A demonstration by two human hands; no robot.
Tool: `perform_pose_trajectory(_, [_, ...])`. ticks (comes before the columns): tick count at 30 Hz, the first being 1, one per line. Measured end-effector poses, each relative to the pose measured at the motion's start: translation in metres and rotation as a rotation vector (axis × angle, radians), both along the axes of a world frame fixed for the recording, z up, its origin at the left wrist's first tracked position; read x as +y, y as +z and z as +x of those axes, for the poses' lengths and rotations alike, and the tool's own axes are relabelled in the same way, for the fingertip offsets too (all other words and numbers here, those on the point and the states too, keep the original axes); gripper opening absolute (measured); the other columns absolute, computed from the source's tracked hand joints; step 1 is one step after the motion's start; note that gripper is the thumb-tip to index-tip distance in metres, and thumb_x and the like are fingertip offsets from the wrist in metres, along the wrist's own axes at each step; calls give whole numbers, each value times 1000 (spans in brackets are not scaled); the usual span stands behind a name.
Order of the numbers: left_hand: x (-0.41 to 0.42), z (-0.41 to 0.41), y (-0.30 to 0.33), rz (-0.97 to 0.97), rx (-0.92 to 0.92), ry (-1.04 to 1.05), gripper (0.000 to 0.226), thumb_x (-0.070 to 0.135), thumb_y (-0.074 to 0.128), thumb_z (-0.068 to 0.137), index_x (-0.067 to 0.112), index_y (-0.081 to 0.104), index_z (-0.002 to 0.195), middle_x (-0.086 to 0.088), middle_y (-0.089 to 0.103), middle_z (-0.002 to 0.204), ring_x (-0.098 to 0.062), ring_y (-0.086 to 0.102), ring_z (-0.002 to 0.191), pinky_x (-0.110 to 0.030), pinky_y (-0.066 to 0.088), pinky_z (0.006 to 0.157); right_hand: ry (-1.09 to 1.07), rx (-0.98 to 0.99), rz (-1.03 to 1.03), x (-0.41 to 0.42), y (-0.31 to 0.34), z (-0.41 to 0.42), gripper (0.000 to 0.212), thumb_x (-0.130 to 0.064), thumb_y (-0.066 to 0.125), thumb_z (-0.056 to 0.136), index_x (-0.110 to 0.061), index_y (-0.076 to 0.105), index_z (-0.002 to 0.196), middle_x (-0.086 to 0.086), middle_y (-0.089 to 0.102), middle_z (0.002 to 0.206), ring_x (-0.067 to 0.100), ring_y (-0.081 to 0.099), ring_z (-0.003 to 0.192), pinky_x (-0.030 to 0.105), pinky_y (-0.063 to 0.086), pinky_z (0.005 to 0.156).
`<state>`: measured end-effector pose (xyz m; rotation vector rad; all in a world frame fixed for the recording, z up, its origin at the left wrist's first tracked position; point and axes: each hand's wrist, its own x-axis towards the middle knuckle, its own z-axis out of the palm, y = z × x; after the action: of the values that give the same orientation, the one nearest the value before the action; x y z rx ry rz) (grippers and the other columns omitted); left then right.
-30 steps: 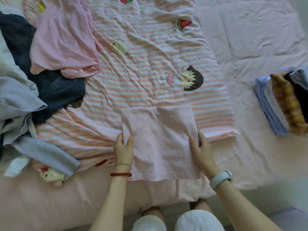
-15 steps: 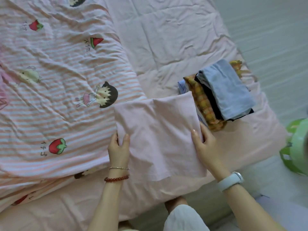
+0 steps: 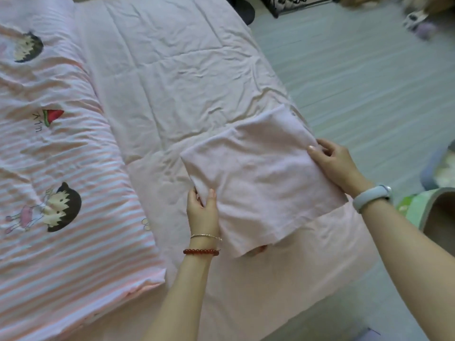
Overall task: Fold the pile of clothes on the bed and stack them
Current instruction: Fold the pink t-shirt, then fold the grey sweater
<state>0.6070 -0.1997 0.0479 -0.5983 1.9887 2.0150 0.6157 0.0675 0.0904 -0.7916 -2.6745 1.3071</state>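
Observation:
A folded pale pink garment (image 3: 258, 178) is held flat over the right corner of the bed, covering the spot where the stack of folded clothes stood; that stack is hidden beneath it. My left hand (image 3: 202, 210) pinches the garment's left edge, thumb on top. My right hand (image 3: 337, 163) grips its right edge near the bed's side. The unfolded pile is out of view.
A pink striped cartoon quilt (image 3: 61, 193) covers the left of the pink bed sheet (image 3: 172, 70). The bed's edge runs diagonally on the right, with grey floor (image 3: 357, 82) beyond. A green bin (image 3: 423, 212) and a blue-rimmed container (image 3: 438, 168) stand at right.
Both hands carried the folded pink garment from the striped quilt rightward to the bed's corner, over the stack of folded clothes. The view swung right, so the unfolded pile left the frame.

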Motion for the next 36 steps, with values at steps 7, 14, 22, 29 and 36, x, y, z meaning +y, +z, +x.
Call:
perform_pose_trajectory(7, [24,6,-39,-519,23,-176,71,16,55,88,12,16,147,-14,18,151,-33,23,137,-42,25,110,103,-145,624,-35,-69,3,46,-21,42,87,-13,51,132,20,49,129,39,45,119,57,29,101])
perform_pose_trajectory(14, [48,2,-43,-1196,585,-710,67,53,43,84,30,24,144,-8,12,154,-38,5,141,-60,1,110,288,-364,575,-66,-95,10,55,-52,21,92,-46,4,145,1,-6,158,30,-14,142,65,-10,105])
perform_pose_trajectory(22, [10,-9,-92,-1199,208,-1044,74,69,19,86,45,-42,120,10,-50,129,-20,-27,139,-54,-4,111,318,-397,693,-100,-134,21,62,-58,21,91,-45,-20,136,5,-16,156,34,-18,140,63,-23,99])
perform_pose_trajectory(29, [9,-21,-74,-1168,150,-1148,72,66,21,88,40,-21,141,6,-32,150,-23,-22,141,-56,-1,111,330,-500,683,-105,-124,12,60,-55,19,93,-41,-4,146,4,-13,157,31,-14,142,65,-14,103])
perform_pose_trajectory(36, [-59,-1,-19,-1165,266,-822,60,40,39,93,29,15,147,0,7,156,-16,12,142,-43,12,113,323,-339,586,-162,-54,33,45,-25,38,93,-21,37,138,4,31,148,24,15,141,49,10,111])
